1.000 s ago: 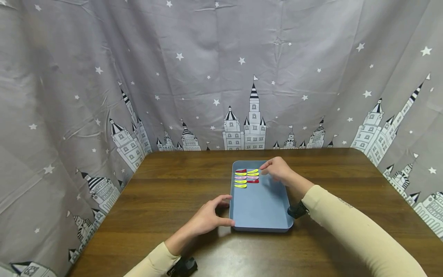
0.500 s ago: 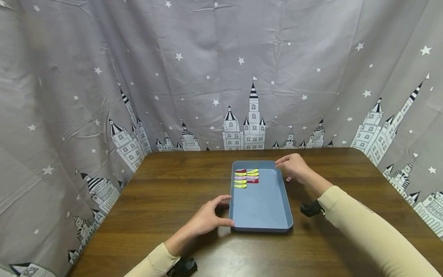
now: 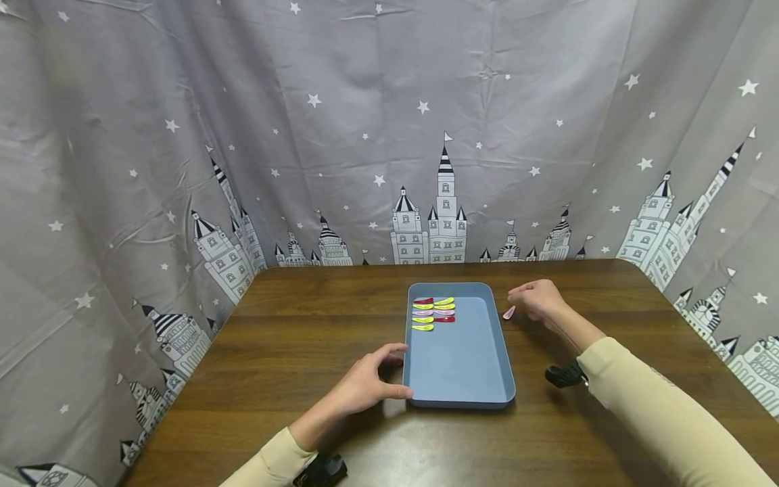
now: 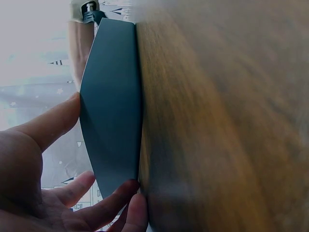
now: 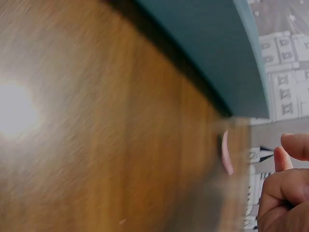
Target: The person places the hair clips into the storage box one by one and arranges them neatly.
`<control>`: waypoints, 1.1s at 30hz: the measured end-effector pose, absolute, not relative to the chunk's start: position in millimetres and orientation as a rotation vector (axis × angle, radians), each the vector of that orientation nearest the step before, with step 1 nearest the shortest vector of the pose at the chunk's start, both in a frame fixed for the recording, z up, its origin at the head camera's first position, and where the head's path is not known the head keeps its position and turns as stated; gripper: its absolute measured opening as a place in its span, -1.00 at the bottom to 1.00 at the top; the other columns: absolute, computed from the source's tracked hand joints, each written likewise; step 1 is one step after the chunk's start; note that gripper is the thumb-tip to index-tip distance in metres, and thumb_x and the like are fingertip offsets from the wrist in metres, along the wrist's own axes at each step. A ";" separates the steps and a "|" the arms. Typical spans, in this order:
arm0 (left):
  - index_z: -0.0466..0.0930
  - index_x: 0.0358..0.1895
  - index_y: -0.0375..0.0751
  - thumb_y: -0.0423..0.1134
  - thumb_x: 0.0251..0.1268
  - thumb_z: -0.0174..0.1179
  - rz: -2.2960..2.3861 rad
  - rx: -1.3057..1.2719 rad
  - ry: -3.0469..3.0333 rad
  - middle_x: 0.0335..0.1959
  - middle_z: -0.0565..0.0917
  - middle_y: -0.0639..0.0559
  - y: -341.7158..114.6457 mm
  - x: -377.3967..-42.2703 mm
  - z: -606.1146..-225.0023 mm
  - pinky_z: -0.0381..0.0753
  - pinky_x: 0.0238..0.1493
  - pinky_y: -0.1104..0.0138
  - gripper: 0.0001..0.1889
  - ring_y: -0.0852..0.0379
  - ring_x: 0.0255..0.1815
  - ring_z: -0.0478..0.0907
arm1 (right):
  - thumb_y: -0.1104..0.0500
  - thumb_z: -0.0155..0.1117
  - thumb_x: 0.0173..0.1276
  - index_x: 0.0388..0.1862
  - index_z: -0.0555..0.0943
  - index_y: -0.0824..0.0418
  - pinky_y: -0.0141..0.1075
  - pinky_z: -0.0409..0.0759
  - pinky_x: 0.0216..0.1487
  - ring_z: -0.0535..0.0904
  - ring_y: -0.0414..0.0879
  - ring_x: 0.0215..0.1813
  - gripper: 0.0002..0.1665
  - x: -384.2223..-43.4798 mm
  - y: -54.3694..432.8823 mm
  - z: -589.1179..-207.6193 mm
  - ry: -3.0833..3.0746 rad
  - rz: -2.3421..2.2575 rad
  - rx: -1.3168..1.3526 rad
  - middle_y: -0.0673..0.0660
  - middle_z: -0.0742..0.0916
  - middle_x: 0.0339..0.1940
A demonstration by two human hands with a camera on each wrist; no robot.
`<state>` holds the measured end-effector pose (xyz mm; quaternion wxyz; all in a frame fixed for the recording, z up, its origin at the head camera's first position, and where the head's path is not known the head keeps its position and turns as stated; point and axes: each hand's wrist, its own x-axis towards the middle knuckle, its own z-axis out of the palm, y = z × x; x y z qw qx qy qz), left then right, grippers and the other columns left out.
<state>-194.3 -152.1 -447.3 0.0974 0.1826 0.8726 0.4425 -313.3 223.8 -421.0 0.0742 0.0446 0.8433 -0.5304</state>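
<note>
A blue-grey tray [image 3: 459, 365] lies on the wooden table with snap hair clips [image 3: 444, 319] in two columns near its far left corner; they are red, yellow and pink. My left hand [image 3: 368, 382] is spread along the tray's left side. In the left wrist view its thumb and fingertips touch the tray wall [image 4: 111, 106]. One pink hair clip [image 3: 508, 312] rests on the table just right of the tray. Beside that clip hovers my right hand [image 3: 538, 299], thumb and index finger pointing towards it and nothing between them.
The table [image 3: 316, 304] extends to both sides of the tray. Behind it hangs a grey curtain [image 3: 341, 155] printed with stars and castles. In the right wrist view the tray's outer wall [image 5: 207, 48] stands close to the pink clip.
My right hand has moved from over the tray's clips to the right, past the rim, to beside the loose pink clip, which has come into view. My left hand stays put.
</note>
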 end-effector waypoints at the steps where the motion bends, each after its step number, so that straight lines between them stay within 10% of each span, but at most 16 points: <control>1: 0.40 0.41 -0.15 -0.06 0.02 0.56 1.307 0.541 2.586 0.16 0.66 -0.16 -152.1 -194.2 -447.2 0.34 0.33 -0.12 -0.16 -0.13 0.29 0.52 | 0.20 0.23 0.39 0.14 0.58 0.54 -0.42 0.37 -0.56 0.32 -0.30 -0.60 -0.52 -312.8 226.4 -423.5 2.517 -1.612 0.137 0.04 0.73 -0.36; 11: 0.40 0.41 -0.15 -0.06 0.02 0.56 1.301 0.534 2.589 0.17 0.66 -0.16 -151.9 -192.8 -445.6 0.34 0.33 -0.13 -0.16 -0.14 0.29 0.51 | 0.27 0.23 0.34 0.14 0.55 0.59 -0.44 0.24 -0.66 0.13 -0.35 -0.75 -0.52 -307.4 243.8 -442.8 2.458 -1.697 0.196 -0.22 0.28 -0.86; 33: 0.42 0.40 -0.14 -0.06 0.02 0.56 1.302 0.531 2.598 0.16 0.66 -0.13 -151.9 -193.3 -446.4 0.37 0.30 -0.11 -0.18 -0.12 0.27 0.53 | 0.13 0.31 0.35 0.07 0.70 0.38 -0.35 0.30 -0.56 0.23 -0.25 -0.61 -0.58 -312.4 238.9 -460.9 2.536 -1.548 0.228 -0.18 0.46 -0.67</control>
